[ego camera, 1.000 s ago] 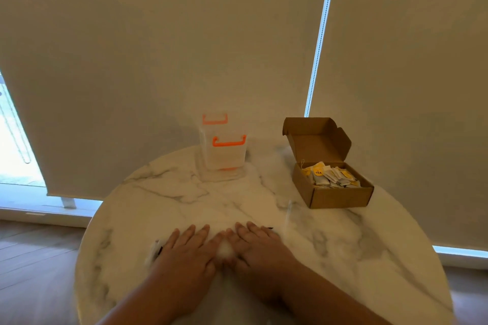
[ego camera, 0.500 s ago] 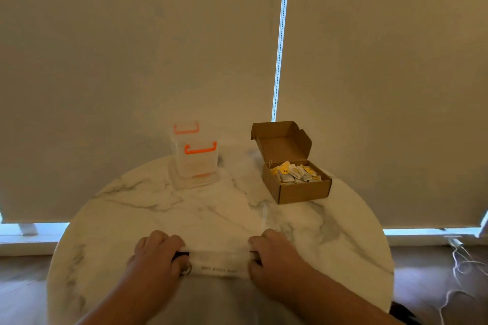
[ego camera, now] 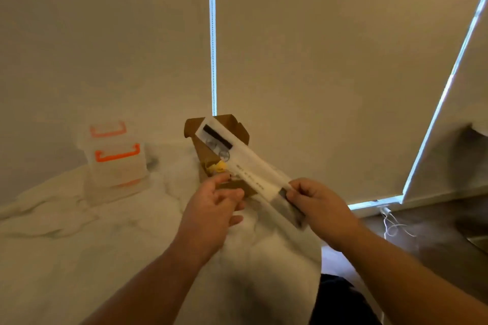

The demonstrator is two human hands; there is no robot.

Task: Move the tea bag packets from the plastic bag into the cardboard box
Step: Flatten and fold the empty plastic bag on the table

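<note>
The right hand [ego camera: 318, 204] pinches the near end of the flat bag [ego camera: 247, 166]. The bag slants up over the box [ego camera: 211, 145]. The left hand [ego camera: 214, 208] is loosely curled, holding nothing, beside the box by the desk's [ego camera: 79, 232] far edge.

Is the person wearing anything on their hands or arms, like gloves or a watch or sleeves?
No. The left hand and the right hand are both bare: no gloves, and no rings that I can make out. The forearms are bare too, with no sleeves, watch or bracelet showing as far as the picture reaches. Each hand has short, plain fingernails where they show, though the picture is a bit blurry.
</note>
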